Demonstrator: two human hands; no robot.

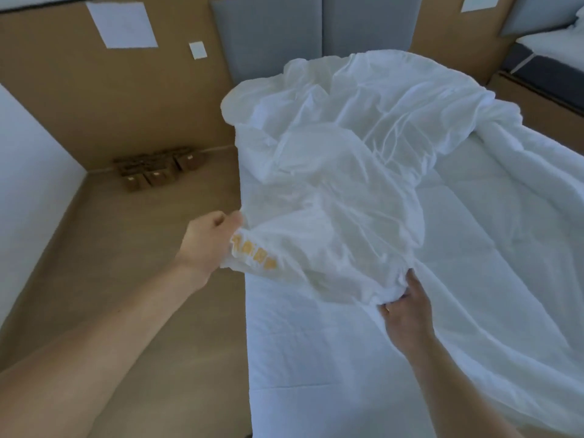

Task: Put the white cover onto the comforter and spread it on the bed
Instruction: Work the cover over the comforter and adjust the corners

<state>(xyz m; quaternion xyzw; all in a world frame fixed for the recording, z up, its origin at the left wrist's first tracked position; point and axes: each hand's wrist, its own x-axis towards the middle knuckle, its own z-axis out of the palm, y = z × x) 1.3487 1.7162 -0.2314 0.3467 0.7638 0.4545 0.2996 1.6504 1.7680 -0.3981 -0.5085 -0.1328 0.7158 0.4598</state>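
Dim bluish light, soft shadows, slight overall blur, wide-angle bending at the edges

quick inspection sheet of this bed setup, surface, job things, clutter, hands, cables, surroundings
surface: bed with a white quilted layer lying flat along its near part.
job's things: white cover crumpled and bunched over the middle and head end, with yellow printed marks at its near left edge; comforter lies flat beneath and to the right, not yet inside the cover as far as can be seen.
clutter: small brown boxes stacked on the floor by the wall.
grippers: left hand pinches the cover's near edge; right hand grips gathered cover fabric against the bed.
cables: nothing seen.
surroundings: grey headboard panels, white papers on the brown wall, a second bed at upper right.
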